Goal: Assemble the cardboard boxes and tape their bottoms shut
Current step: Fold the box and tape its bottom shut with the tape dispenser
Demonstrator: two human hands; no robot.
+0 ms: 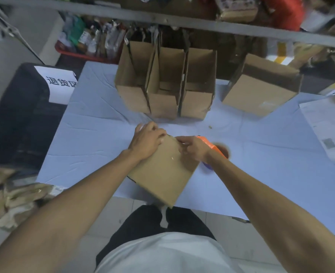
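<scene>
1. A brown cardboard box (163,170) lies tilted at the near edge of the pale blue tabletop (95,123), its near corner overhanging that edge; the broad face on top is plain cardboard.
2. The left hand (148,139) lies on the far left part of that face, palm down, fingers bent over the box's far edge and gripping it.
3. The right hand (194,147) is at the far right corner of the box, fingers curled round an orange tape dispenser (212,147); the dispenser's far end is motion-blurred, and a blue part shows under the wrist just beside the box's right edge.
4. Three assembled open-topped boxes (164,85) stand pressed side by side in a row at the far edge of the tabletop, middle of it.
5. A fourth open box (261,89) stands apart toward the far right corner.
6. Printed paper sheets (328,129) lie at the right edge.
7. Off the left edge stands a black bin with a white sign (58,83) carrying printed characters.
8. Crumpled cardboard scraps (15,201) lie on the floor at the near left.
</scene>
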